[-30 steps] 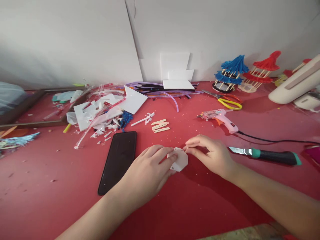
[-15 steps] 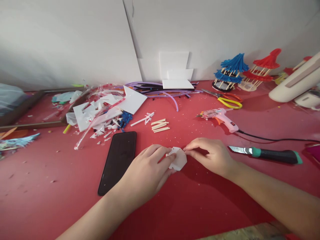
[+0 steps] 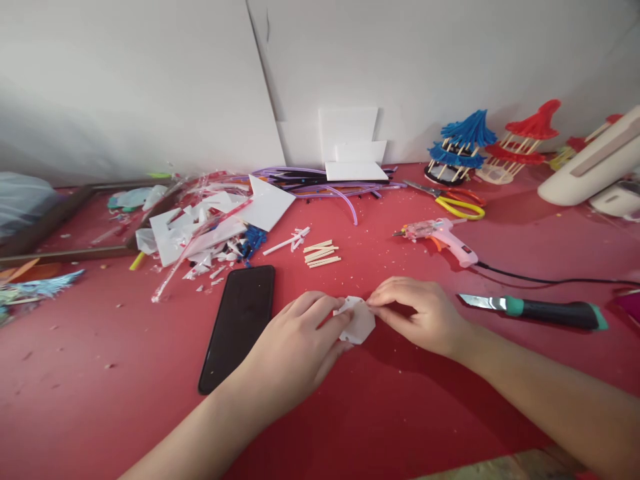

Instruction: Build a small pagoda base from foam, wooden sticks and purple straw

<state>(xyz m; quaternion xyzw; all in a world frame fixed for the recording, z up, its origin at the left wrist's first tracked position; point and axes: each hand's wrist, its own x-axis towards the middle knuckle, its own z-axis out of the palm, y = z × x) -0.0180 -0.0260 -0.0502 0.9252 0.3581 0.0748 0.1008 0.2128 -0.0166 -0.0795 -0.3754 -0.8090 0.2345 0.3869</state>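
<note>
A small white many-sided piece of board (image 3: 361, 323) with small holes or marks near its edge is gripped by my left hand (image 3: 305, 340), whose fingers lie across its left part. My right hand (image 3: 420, 310) has thumb and forefinger pinched together at the board's upper right edge. Whatever is in that pinch is too small to make out. Beyond the hands lies a group of short wooden sticks (image 3: 323, 253). A black smartphone (image 3: 239, 327) rests flat to the left of my left hand.
A utility knife (image 3: 550, 311), blade out, lies right of my right hand. Behind it are a pink glue gun (image 3: 440, 237) with its cord and yellow-and-red-handled scissors (image 3: 460, 205). White scraps (image 3: 200, 227) pile up at back left. Blue (image 3: 460, 147) and red (image 3: 525, 140) tiered models stand at back right.
Both hands stay on the white board with almost no movement. My right fingertips shift very slightly at its upper right edge. The whole view drifts a little.
</note>
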